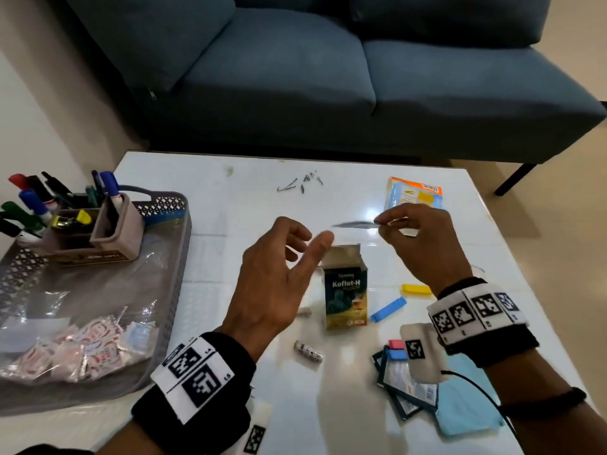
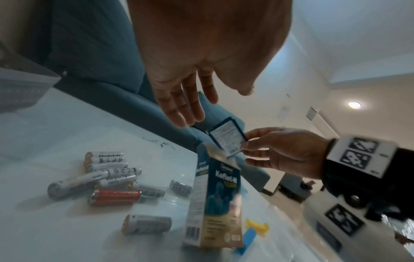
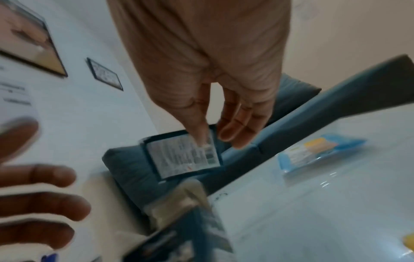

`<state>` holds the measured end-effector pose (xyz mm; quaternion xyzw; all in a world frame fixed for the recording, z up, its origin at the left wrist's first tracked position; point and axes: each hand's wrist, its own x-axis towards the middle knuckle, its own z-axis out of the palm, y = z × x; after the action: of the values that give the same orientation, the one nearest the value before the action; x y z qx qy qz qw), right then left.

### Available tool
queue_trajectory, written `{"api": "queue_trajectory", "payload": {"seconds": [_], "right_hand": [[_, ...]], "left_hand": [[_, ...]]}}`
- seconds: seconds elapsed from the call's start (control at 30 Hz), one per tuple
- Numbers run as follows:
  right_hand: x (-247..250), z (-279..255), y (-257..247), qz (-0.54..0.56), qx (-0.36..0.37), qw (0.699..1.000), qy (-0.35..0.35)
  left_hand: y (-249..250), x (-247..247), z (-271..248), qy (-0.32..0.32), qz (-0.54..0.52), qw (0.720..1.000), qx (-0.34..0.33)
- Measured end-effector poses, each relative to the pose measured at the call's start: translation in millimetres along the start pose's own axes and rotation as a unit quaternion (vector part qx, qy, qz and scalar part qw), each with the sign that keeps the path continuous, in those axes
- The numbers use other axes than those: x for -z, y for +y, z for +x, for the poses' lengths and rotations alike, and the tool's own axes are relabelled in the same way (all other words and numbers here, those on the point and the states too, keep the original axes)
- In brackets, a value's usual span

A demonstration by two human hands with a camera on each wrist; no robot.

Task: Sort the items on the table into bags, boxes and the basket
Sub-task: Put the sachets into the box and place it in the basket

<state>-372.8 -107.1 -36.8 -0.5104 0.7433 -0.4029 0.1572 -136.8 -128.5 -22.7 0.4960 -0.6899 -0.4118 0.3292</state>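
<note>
An open green and gold Koflet-H box point(image 1: 345, 287) point(image 2: 218, 203) stands upright in the middle of the white table point(image 1: 230, 205). My right hand point(image 1: 417, 238) point(image 2: 277, 150) pinches a flat dark-edged sachet point(image 1: 356, 224) point(image 2: 226, 139) point(image 3: 182, 156) by one edge, in the air just above the box's open top. My left hand point(image 1: 279, 277) point(image 2: 186, 99) hovers open to the left of the box with fingers spread, holding nothing. Several batteries point(image 2: 100, 177) lie on the table left of the box.
A grey basket point(image 1: 170, 290) at the left holds a pen holder with markers point(image 1: 75, 218) and a clear bag of packets point(image 1: 78, 349). More dark sachets point(image 1: 404, 382), blue masks point(image 1: 466, 402), yellow and blue clips point(image 1: 387, 310), a blue packet point(image 1: 415, 193) and hairpins point(image 1: 300, 185) lie around. A sofa point(image 1: 328, 77) stands behind.
</note>
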Motion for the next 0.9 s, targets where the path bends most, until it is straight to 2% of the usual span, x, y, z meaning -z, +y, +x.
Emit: {"api": "queue_trajectory", "payload": {"seconds": [0.1, 0.2, 0.3, 0.37, 0.43, 0.5, 0.53, 0.67, 0.8, 0.9], "right_hand": [[-0.9, -5.8, -14.5, 0.103, 0.055, 0.993, -0.006], [-5.0, -10.6, -23.0, 0.185, 0.043, 0.980, -0.064], [-8.5, -12.2, -26.8, 0.192, 0.027, 0.978, -0.081], [-7.4, -12.2, -28.2, 0.232, -0.019, 0.970, -0.074], [-7.6, -11.0, -27.2, 0.262, -0.073, 0.961, -0.049], [-11.8, -9.4, -22.4, 0.270, -0.127, 0.954, -0.018], [-15.4, -8.6, -18.9, 0.277, -0.165, 0.946, -0.010], [-35.2, -12.1, 1.0, 0.270, -0.307, 0.913, -0.008], [-53.1, -21.4, 14.6, 0.208, -0.304, 0.929, -0.031], [-60.9, -26.5, 14.8, 0.153, -0.298, 0.940, -0.059]], "left_hand": [[5.7, 8.5, 7.7, 0.010, -0.088, 0.994, 0.063], [6.6, 7.1, 9.3, -0.050, -0.197, 0.964, 0.169], [0.3, -0.8, 8.1, -0.077, -0.228, 0.948, 0.208], [-7.1, -6.8, 5.7, -0.082, -0.183, 0.962, 0.186], [-17.3, -11.7, 1.2, -0.107, -0.019, 0.987, 0.117], [-25.4, -19.4, -5.9, -0.161, 0.145, 0.974, 0.061], [-27.5, -24.2, -9.7, -0.185, 0.179, 0.965, 0.051], [-30.1, -38.7, -15.7, -0.221, 0.180, 0.955, 0.080], [-32.4, -40.2, -12.6, -0.220, 0.192, 0.952, 0.092], [-39.8, -43.0, -11.3, -0.222, 0.158, 0.956, 0.110]]}}
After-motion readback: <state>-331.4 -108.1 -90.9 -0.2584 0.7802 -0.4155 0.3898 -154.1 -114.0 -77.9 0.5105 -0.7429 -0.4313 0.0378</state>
